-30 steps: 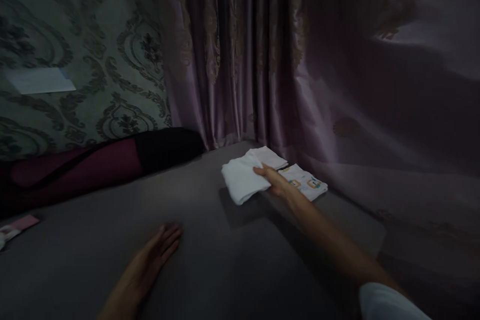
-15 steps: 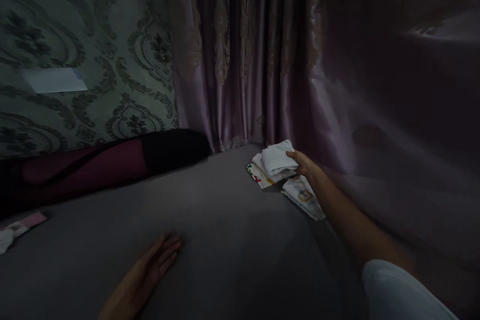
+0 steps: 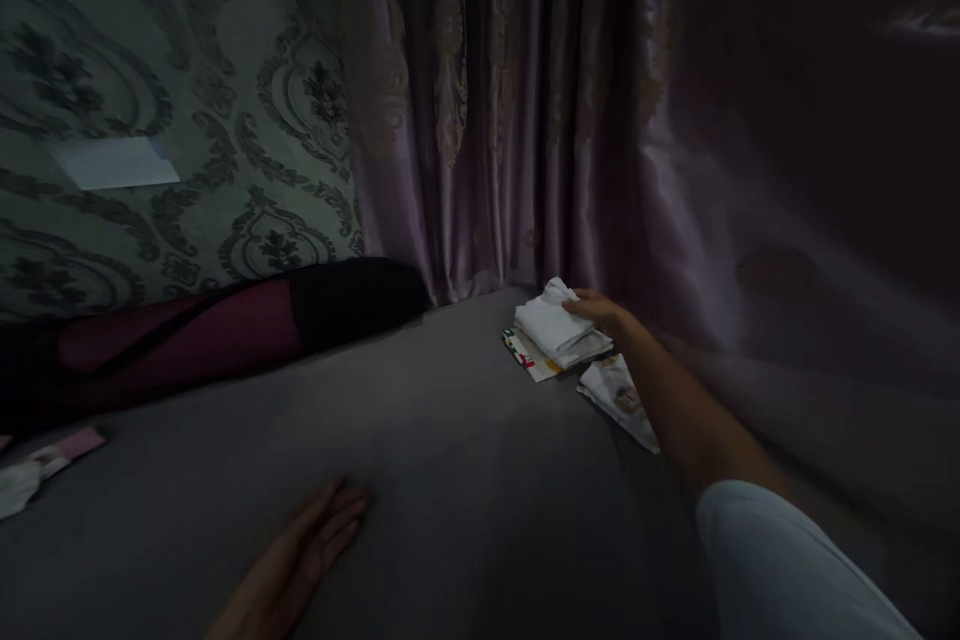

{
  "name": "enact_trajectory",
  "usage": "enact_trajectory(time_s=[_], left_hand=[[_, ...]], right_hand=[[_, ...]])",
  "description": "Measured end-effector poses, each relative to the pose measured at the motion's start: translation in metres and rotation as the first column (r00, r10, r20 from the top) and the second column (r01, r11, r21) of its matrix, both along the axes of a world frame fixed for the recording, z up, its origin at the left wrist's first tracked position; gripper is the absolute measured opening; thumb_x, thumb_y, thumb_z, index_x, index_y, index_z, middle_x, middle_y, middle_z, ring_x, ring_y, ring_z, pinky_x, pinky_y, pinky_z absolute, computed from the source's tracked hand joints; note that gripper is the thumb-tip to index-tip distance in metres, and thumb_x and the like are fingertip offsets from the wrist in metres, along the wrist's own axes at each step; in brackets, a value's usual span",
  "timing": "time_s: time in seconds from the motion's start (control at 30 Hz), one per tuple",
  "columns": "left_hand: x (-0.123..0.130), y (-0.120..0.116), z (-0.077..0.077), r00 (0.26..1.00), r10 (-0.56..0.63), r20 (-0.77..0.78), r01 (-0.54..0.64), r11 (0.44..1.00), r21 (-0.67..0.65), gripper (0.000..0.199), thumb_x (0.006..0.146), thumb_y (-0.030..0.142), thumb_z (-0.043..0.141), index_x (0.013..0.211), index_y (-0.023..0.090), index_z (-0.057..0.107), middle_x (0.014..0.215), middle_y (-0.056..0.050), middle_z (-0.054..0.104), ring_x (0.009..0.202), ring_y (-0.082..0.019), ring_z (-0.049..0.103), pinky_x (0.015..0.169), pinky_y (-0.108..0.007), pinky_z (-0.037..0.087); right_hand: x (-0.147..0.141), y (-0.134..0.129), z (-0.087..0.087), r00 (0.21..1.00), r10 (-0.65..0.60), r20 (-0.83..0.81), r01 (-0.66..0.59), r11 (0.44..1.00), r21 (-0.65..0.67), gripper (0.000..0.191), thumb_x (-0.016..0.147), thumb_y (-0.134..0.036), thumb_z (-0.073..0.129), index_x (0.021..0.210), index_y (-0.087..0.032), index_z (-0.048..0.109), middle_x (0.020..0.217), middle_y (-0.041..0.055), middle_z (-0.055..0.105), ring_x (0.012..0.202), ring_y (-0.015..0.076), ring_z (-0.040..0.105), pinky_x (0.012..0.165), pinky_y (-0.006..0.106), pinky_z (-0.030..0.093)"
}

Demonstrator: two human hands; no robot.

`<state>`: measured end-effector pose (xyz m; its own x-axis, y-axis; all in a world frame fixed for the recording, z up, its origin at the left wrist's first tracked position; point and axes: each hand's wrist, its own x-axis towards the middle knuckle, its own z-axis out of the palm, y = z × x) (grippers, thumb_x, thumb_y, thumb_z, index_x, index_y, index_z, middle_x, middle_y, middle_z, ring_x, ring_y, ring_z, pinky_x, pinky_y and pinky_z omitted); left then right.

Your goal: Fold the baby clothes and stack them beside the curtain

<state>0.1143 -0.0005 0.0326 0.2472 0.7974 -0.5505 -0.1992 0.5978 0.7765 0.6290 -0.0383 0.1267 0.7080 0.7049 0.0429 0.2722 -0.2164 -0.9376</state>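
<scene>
My right hand (image 3: 596, 308) reaches out to a white folded cloth (image 3: 553, 322), its fingers closed on the right edge. That cloth rests on a small stack of other folded cloths, where a printed cloth (image 3: 529, 358) with red and green marks sticks out at the bottom. Closer to me, beside the stack, lies another folded white cloth (image 3: 619, 400) with a brownish print, partly hidden by my right forearm. My left hand (image 3: 319, 545) is open and holds nothing, fingers extended over the grey sheet (image 3: 435, 480).
A long black and maroon bundle (image 3: 225, 325) lies along the patterned wall (image 3: 247, 150). Mauve curtains (image 3: 487, 120) hang behind the stack and down the right side. Pink and white cloth items (image 3: 45, 470) lie at the left edge.
My right hand has brought the white folded cloth slightly left and down onto the stack. The view has shifted a little; my left hand stays nearly in place.
</scene>
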Motion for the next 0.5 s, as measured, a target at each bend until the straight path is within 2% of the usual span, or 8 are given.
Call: enact_trajectory(time_s=[0.07, 0.13, 0.23, 0.3, 0.37, 0.43, 0.5], left_hand=[[-0.001, 0.001, -0.002, 1.0, -0.016, 0.014, 0.016, 1.0, -0.008, 0.048, 0.082, 0.007, 0.059, 0.13, 0.008, 0.052, 0.1, -0.016, 0.073, 0.093, -0.025, 0.07, 0.087, -0.031, 0.057], [-0.002, 0.001, -0.002, 0.999, -0.026, 0.021, 0.026, 0.999, -0.021, 0.048, 0.082, 0.007, 0.059, 0.129, 0.008, 0.052, 0.099, -0.015, 0.073, 0.092, -0.024, 0.071, 0.086, -0.03, 0.058], [0.0, 0.0, -0.001, 1.0, -0.019, 0.01, 0.019, 1.0, -0.017, 0.046, 0.081, 0.006, 0.058, 0.127, 0.007, 0.054, 0.099, -0.016, 0.073, 0.089, -0.024, 0.071, 0.085, -0.031, 0.058], [0.001, -0.001, 0.001, 1.0, -0.009, -0.006, 0.009, 1.0, -0.005, 0.047, 0.082, 0.006, 0.057, 0.128, 0.008, 0.053, 0.1, -0.016, 0.073, 0.09, -0.025, 0.071, 0.087, -0.033, 0.057], [0.001, -0.001, 0.002, 1.0, -0.013, -0.01, 0.013, 1.0, -0.025, 0.048, 0.083, 0.008, 0.057, 0.131, 0.008, 0.051, 0.102, -0.016, 0.072, 0.093, -0.025, 0.071, 0.09, -0.034, 0.056], [0.0, -0.001, 0.001, 1.0, -0.027, -0.005, 0.027, 0.999, -0.032, 0.049, 0.083, 0.01, 0.057, 0.131, 0.008, 0.05, 0.104, -0.016, 0.072, 0.094, -0.025, 0.07, 0.091, -0.033, 0.055], [-0.001, -0.001, 0.0, 0.999, -0.039, -0.008, 0.039, 0.999, -0.021, 0.047, 0.083, 0.009, 0.058, 0.129, 0.008, 0.051, 0.103, -0.016, 0.072, 0.093, -0.024, 0.071, 0.09, -0.032, 0.056]], right_hand=[[0.005, 0.0, 0.003, 0.998, -0.009, 0.059, 0.014, 0.996, -0.091, 0.026, 0.072, -0.016, 0.067, 0.098, -0.013, 0.068, 0.083, 0.0077, 0.07, 0.071, 0.0191, 0.065, 0.07, 0.033, 0.052], [0.007, -0.002, 0.003, 0.989, -0.053, 0.141, 0.076, 0.984, -0.158, 0.037, 0.072, -0.016, 0.068, 0.109, -0.014, 0.065, 0.103, 0.0125, 0.068, 0.093, 0.0247, 0.064, 0.082, 0.037, 0.049], [-0.001, -0.003, -0.002, 0.918, -0.115, 0.379, 0.205, 0.957, -0.206, 0.052, 0.076, -0.02, 0.065, 0.127, -0.016, 0.054, 0.13, 0.0174, 0.055, 0.121, 0.0313, 0.049, 0.1, 0.044, 0.036], [-0.014, -0.001, -0.007, 0.792, -0.066, 0.607, 0.251, 0.941, -0.226, 0.049, 0.085, -0.025, 0.055, 0.133, -0.015, 0.049, 0.137, 0.0184, 0.049, 0.127, 0.0313, 0.043, 0.105, 0.044, 0.03], [-0.03, 0.006, -0.011, 0.659, 0.028, 0.751, 0.245, 0.937, -0.25, 0.047, 0.092, -0.032, 0.043, 0.135, -0.015, 0.046, 0.141, 0.0178, 0.046, 0.13, 0.0295, 0.04, 0.107, 0.044, 0.027], [-0.043, 0.013, -0.015, 0.618, 0.104, 0.78, 0.208, 0.935, -0.289, 0.049, 0.095, -0.041, 0.036, 0.137, -0.017, 0.045, 0.146, 0.0146, 0.042, 0.135, 0.0286, 0.033, 0.11, 0.047, 0.021], [-0.049, 0.018, -0.021, 0.653, 0.159, 0.74, 0.194, 0.91, -0.366, 0.054, 0.095, -0.05, 0.033, 0.139, -0.022, 0.044, 0.149, 0.0112, 0.038, 0.139, 0.0308, 0.025, 0.111, 0.055, 0.014]])
